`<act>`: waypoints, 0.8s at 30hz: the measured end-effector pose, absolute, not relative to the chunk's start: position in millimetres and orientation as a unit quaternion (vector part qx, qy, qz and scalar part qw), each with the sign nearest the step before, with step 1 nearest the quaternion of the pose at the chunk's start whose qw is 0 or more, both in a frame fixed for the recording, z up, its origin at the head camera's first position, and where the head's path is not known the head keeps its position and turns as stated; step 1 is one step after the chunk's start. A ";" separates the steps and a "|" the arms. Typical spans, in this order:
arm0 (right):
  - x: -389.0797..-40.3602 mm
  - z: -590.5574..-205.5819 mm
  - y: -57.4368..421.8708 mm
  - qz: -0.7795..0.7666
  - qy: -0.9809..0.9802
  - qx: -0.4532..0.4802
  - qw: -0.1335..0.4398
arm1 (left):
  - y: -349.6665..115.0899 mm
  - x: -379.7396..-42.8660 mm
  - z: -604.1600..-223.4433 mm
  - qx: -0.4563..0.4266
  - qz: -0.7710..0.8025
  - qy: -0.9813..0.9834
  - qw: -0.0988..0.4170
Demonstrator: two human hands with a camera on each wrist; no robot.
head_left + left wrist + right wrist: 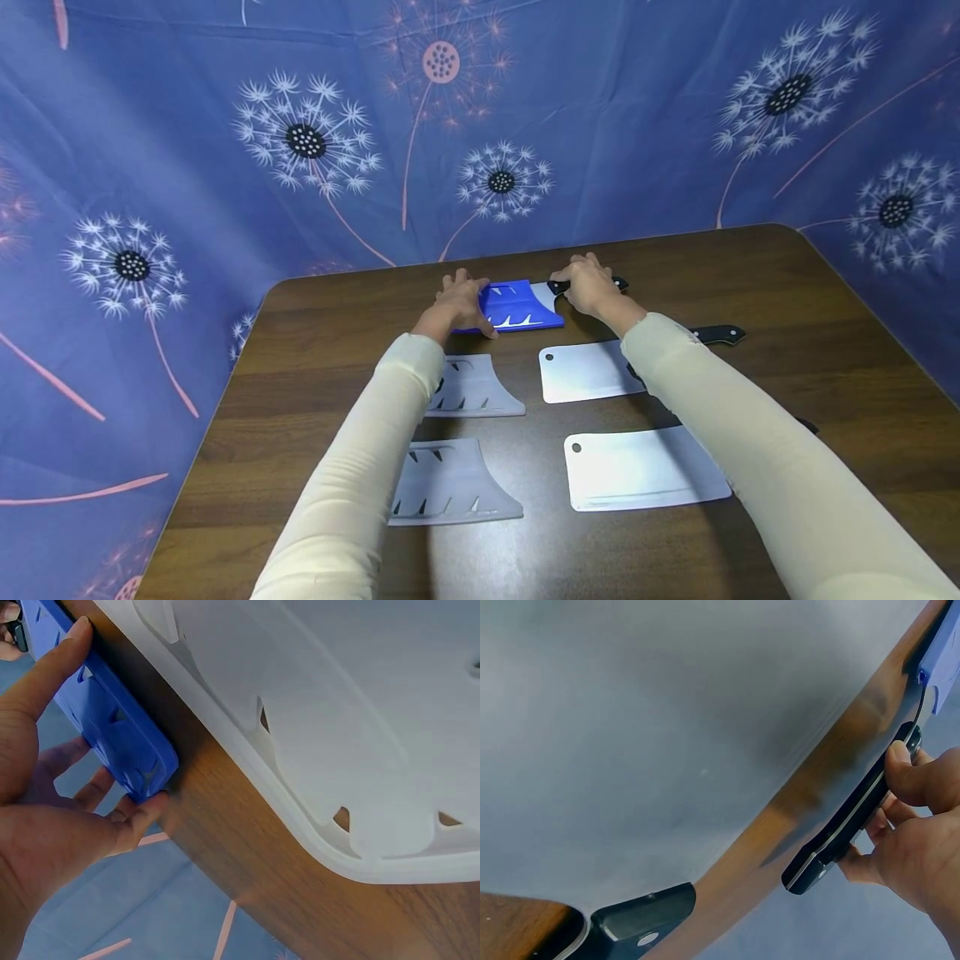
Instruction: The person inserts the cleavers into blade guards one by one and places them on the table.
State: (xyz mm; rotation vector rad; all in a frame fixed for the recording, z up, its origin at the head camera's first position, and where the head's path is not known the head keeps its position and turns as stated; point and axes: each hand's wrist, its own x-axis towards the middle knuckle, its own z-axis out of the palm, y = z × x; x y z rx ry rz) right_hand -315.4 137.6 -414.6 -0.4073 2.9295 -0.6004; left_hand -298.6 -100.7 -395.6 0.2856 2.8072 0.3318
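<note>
At the far side of the table lies a blue blade cover (517,307) with cut-out slots. My left hand (459,302) grips its left end, thumb on the near edge and fingers curled at the far edge in the left wrist view. Most of a cleaver's blade (543,293) sits inside the cover; a strip of bare metal shows at the right. My right hand (588,283) pinches the cleaver's black handle (847,814) between thumb and fingers.
Two grey blade covers (476,387) (457,483) lie nearer on the wooden table, partly behind the left sleeve. Two bare cleavers (588,372) (637,471) lie to their right, partly under the right sleeve. A blue dandelion-print cloth (615,167) hangs behind the table.
</note>
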 end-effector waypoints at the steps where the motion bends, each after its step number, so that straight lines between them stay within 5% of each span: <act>1: -315.7 -414.3 137.0 -0.199 0.969 -0.134 0.063 | -101.0 -298.7 -395.4 0.099 0.115 0.977 0.152; 14: -318.3 -415.2 134.4 -0.180 0.972 -0.127 0.086 | -101.7 -296.4 -390.5 0.099 0.112 0.971 0.187; 24: -312.4 -409.5 138.1 -0.169 0.971 -0.158 0.061 | -106.6 -287.5 -395.8 0.114 0.133 0.970 0.169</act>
